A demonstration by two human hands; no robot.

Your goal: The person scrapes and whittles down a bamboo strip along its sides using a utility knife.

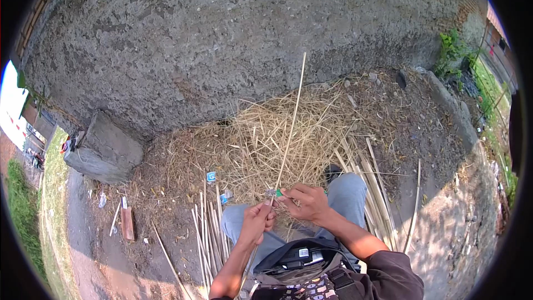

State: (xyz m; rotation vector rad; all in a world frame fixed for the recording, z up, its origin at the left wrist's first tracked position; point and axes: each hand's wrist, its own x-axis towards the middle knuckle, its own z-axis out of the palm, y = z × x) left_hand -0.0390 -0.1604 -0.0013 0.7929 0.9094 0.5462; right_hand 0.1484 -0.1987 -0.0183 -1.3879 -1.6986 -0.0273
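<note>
A long, thin bamboo strip [292, 128] rises from between my hands and leans slightly right toward the wall. My left hand [257, 223] is closed around its lower end, just above my lap. My right hand [305, 202] is closed close beside it, its fingertips pinching a small green object [279, 193] against the strip. A greyish bit shows next to the green part; its kind is too small to make out. Under and beyond my hands lies a heap of pale shavings [277, 133].
Bamboo strips lie in bundles left [206, 239] and right [377, 200] of my legs. A rough wall [239, 39] stands ahead. A concrete block [108, 147], a piece of wood [127, 223] and a blue packet [211, 176] are at left. A bag [300, 258] rests at my lap.
</note>
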